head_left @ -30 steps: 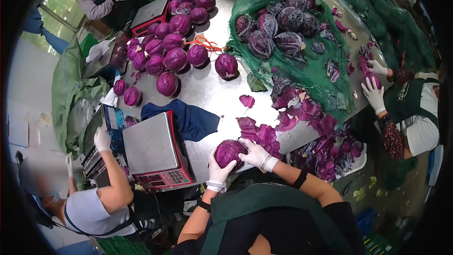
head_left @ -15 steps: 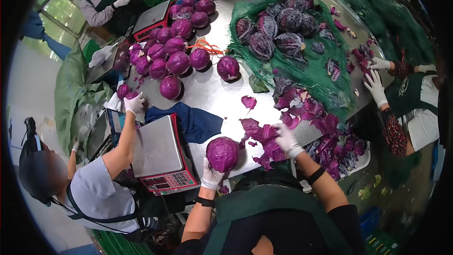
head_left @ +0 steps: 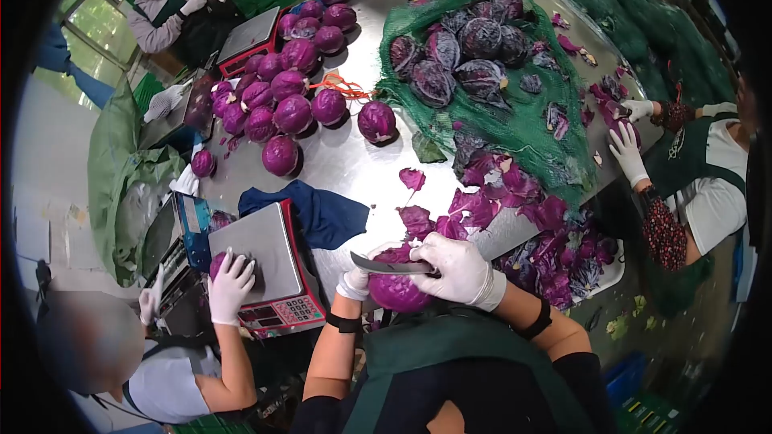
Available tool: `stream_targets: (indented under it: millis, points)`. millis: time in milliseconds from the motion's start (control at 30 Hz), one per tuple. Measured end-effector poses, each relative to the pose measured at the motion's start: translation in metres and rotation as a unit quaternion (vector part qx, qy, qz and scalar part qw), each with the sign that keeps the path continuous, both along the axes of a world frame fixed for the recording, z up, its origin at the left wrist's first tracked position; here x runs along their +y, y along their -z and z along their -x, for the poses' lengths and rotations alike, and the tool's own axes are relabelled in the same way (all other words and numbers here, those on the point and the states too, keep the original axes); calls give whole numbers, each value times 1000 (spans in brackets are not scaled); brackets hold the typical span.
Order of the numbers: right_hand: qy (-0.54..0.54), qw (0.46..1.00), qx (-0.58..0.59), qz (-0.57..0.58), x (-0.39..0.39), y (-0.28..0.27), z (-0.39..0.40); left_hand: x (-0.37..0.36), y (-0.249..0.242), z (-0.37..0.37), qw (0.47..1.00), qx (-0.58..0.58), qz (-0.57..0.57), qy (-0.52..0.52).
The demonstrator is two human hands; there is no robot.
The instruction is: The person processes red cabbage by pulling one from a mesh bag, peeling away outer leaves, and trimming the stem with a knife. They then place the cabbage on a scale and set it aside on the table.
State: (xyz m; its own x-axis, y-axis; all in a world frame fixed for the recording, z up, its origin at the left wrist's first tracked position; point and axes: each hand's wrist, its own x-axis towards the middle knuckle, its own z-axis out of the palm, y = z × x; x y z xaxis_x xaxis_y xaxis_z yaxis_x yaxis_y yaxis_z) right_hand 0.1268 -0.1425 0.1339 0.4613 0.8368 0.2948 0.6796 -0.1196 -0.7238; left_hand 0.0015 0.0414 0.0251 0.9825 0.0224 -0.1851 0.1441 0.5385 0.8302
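A round purple red cabbage [head_left: 396,289] is being held at the near edge of the shiny metal desk [head_left: 354,165], just in front of the person's green apron. It is being cupped from the left by the white-gloved left hand [head_left: 354,284], whose fingers are being curled against its side. A long grey-bladed knife [head_left: 386,266] is being gripped in the white-gloved right hand [head_left: 460,270], which is being closed tightly around the handle and pressed on top of the cabbage. The blade is being laid across the top of the cabbage with its long axis running nearly level from right to left, and its tip is being pointed toward the left hand and the scale beyond. Which way the cabbage's stem end is being turned cannot be told.

Just left of the cabbage, a red electronic scale with a steel platform [head_left: 265,261] is being touched by a co-worker's gloved hand [head_left: 231,283], under which a small purple cabbage [head_left: 219,262] is being held. A crumpled dark blue cloth [head_left: 322,210] is being left beside the scale. Loose purple cabbage leaves [head_left: 490,193] are being piled to the right, near a green mesh net [head_left: 523,124] on which untrimmed cabbages are being kept. Trimmed purple cabbages [head_left: 281,100] are being grouped well apart, toward the far side of the desk.
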Motion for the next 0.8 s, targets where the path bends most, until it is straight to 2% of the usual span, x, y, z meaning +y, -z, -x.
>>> stream_targets:
  millis: [67,100,133,200,233,300,333,400,433,500,533,600,667,733,767,800]
  points:
    - [-46,996,78,23,-8,16,-10,6,-7,-7,995,9,-91,35]
    - [-51,991,117,36,-11,15,-14,0,-3,-5,995,29,69,63]
    - [-51,991,118,36,-14,11,-14,5,-2,-5,996,2,12,87]
    - [-40,991,126,35,-19,2,-13,-2,-4,-3,996,57,55,41]
    - [-5,999,37,39,-18,6,-8,-1,-9,-6,996,59,55,40]
    - [-6,997,18,75,-19,10,-8,5,-28,-17,972,-11,-222,80]
    - [-7,994,-3,111,-19,12,-9,4,-35,-19,972,-12,-222,81]
    - [6,992,-16,122,-20,22,-13,1,-44,-20,976,4,-195,102]
    - [-2,997,11,81,-22,24,-20,2,-34,-19,976,4,-195,101]
    - [7,997,70,17,-25,31,-36,0,-3,-12,990,-6,-76,122]
    - [36,993,80,74,-27,38,-49,-5,0,-10,990,-4,-76,119]
    - [96,988,96,70,-31,38,-63,-14,1,-13,987,-9,55,148]
    - [-58,975,211,43,-32,29,-62,-20,-5,-17,988,-15,35,153]
    - [-165,949,264,54,-25,20,-46,-27,-10,-21,987,17,44,151]
    - [-172,947,259,80,-19,23,-40,-21,-15,-21,985,29,-77,152]
    - [-145,949,266,90,-13,28,-42,-24,-17,-27,985,29,-78,153]
